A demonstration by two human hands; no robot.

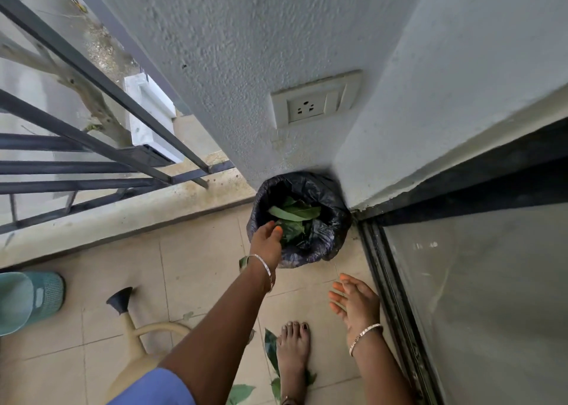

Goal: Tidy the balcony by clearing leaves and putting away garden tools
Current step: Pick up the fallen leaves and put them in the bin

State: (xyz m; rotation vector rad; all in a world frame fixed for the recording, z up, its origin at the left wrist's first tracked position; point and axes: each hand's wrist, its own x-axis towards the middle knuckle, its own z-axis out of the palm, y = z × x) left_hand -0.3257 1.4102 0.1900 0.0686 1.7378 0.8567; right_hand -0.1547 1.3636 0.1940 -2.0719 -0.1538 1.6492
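Observation:
A small bin lined with a black bag [325,244] stands in the corner where the wall meets the sliding door. Green leaves [295,214] lie inside it. My left hand [266,240] reaches over the bin's near rim, fingers relaxed and extended towards the leaves, holding nothing that I can see. My right hand [355,304] hangs open, palm up, above the floor to the right of the bin. More green leaves [272,347] lie on the tiles by my bare foot [293,352]. A beige watering can [135,343] with a black spout sits at the lower left.
A teal container [27,300] rests at the left edge. Dark railing bars [92,165] line the balcony's low ledge on the left. A wall socket [315,103] is above the bin. The glass sliding door [479,297] and its track run along the right.

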